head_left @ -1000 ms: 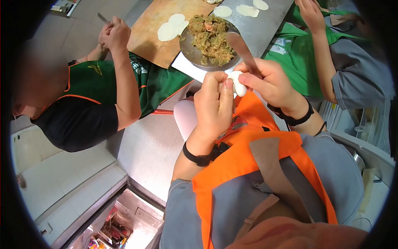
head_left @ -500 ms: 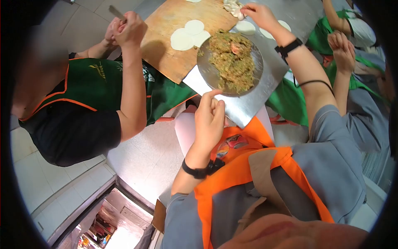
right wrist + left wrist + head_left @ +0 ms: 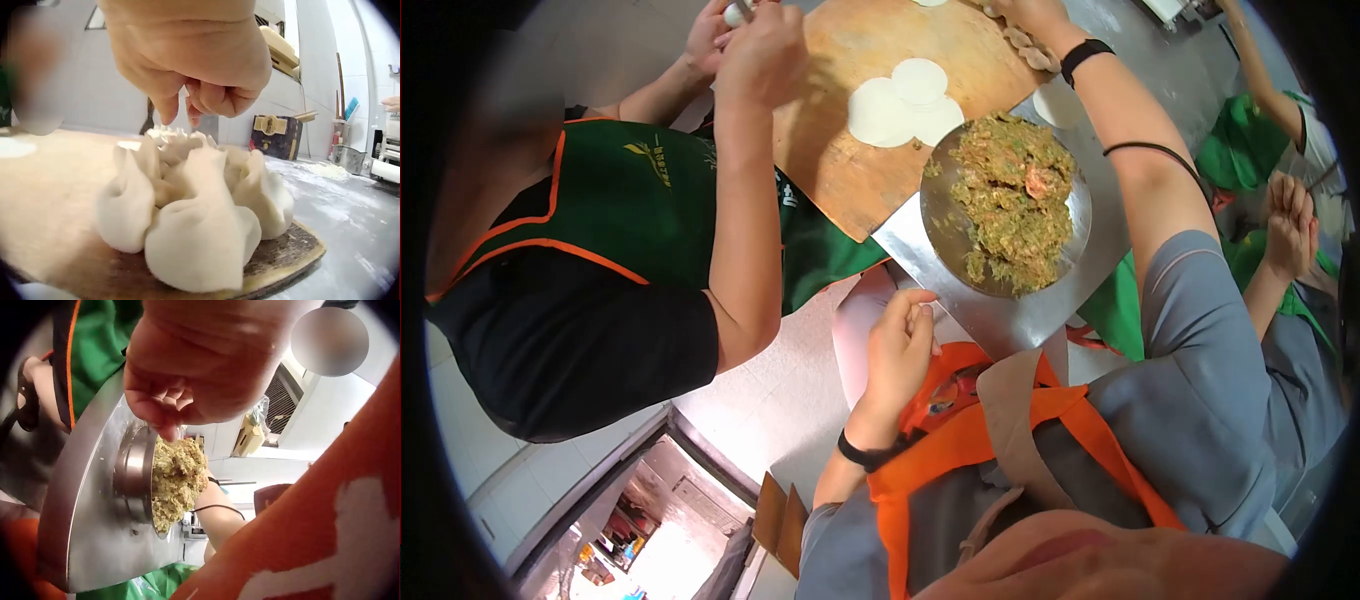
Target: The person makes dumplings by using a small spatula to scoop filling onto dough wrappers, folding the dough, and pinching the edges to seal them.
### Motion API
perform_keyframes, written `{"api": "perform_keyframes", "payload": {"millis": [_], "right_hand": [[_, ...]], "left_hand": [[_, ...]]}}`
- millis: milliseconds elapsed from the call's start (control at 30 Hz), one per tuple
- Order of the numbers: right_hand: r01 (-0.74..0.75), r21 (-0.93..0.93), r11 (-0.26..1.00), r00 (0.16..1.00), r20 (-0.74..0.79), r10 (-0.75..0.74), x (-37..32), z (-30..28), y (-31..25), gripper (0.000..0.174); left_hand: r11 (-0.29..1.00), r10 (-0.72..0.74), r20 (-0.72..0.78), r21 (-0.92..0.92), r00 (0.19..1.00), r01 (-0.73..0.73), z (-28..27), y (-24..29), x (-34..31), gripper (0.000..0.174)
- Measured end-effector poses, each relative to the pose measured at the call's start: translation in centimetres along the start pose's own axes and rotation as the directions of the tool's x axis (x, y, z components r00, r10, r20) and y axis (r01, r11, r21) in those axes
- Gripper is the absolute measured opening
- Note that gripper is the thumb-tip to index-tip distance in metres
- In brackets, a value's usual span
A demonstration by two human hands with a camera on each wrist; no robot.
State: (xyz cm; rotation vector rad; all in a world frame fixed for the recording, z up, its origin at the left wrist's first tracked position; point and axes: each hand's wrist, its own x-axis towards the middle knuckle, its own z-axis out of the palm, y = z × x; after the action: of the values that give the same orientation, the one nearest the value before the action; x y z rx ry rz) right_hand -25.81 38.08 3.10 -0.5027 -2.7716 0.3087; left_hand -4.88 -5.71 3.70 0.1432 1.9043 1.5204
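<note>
My left hand point(image 3: 900, 350) hangs near the steel table's front corner, fingers loosely bent and nothing seen in them. In the left wrist view it is close above a round steel bowl point(image 3: 134, 478) of chopped green-brown filling point(image 3: 178, 487). My right hand point(image 3: 187, 62) reaches over the far side of a wooden board point(image 3: 37, 187). Its thumb and forefinger point down, spread apart, just above a row of white pleated dumplings point(image 3: 194, 244). The other fingers curl inward, and no dumpling shows between them. In the head view, the frame's top edge cuts this hand off.
Flat dough wrappers point(image 3: 885, 110) lie overlapping on the board, and another wrapper point(image 3: 1055, 100) lies on the steel table point(image 3: 970, 310). A person in a dark green apron point(image 3: 610, 190) works at the left. Another person's hand point(image 3: 1290, 225) is raised at the right. A dark box point(image 3: 275, 137) stands behind.
A second ago both hands pinched white dough, with a flat blade under the right hand. The hands parted; the right went forward to the dumplings, the left dropped back. The view shifted.
</note>
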Motion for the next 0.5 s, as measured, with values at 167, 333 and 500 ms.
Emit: {"api": "perform_keyframes", "payload": {"millis": [167,333,500], "right_hand": [[0.243,0.063,0.968,0.961,-0.154,-0.231,-7.3,-0.5,4.5,0.019],[0.1,0.052,0.994,0.99,-0.108,-0.094,-17.1,1.1,6.7,0.018],[-0.204,0.282,0.937,0.979,0.057,0.196,-21.0,-2.6,6.0,0.025]], "left_hand": [[0.999,0.041,0.055,-0.039,0.998,-0.039,1.5,0.5,-0.1,0.012],[0.997,0.053,0.129,0.055,0.99,-0.061,3.4,1.6,-2.4,0.011],[0.994,0.094,0.161,0.04,0.982,-0.101,5.0,1.4,-5.7,0.012]]}}
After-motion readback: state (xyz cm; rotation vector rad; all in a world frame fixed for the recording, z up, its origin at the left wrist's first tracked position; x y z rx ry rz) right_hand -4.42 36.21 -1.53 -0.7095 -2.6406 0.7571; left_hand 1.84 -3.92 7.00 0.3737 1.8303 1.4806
